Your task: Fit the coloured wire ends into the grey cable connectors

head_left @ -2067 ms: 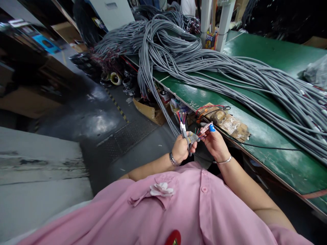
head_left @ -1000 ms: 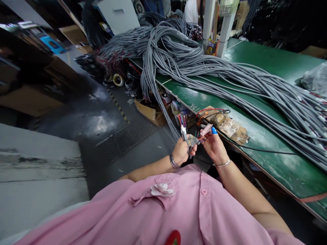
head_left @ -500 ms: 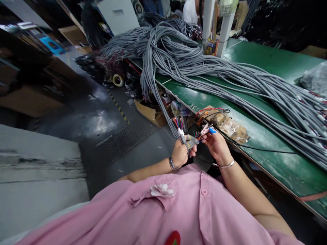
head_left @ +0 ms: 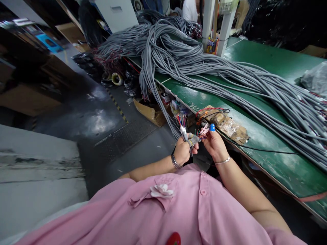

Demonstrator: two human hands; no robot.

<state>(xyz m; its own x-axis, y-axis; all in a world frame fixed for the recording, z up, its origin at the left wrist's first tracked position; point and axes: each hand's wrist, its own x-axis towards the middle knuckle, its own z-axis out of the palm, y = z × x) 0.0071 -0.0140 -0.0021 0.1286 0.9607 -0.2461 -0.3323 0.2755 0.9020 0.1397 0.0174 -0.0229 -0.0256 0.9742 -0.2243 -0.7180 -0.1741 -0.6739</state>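
My left hand (head_left: 182, 151), with grey fabric covers on its fingers, is closed around grey cables. One cable end (head_left: 183, 131) stands up from the fist, with a white band and a fan of thin coloured wires (head_left: 181, 120). A second bunch of coloured wires (head_left: 197, 132) spreads out on the right of the fist. On those wires, my right hand (head_left: 216, 144) is closed in a pinch, its thumb in a blue cover (head_left: 212, 127). A pale pink piece (head_left: 204, 130) shows at its fingertips; whether it is worn or held I cannot tell.
Long grey cables (head_left: 176, 51) lie heaped across the green table (head_left: 258, 52) and hang over its edge. A worn board (head_left: 227, 127) with red and black leads rests near the front edge. Below stands an open cardboard box (head_left: 146, 112). Someone in white (head_left: 189, 12) is behind the table.
My left hand and the cable end have shifted slightly right. The right hand has turned, its blue thumb now pointing more upward, and the hands are closer together.
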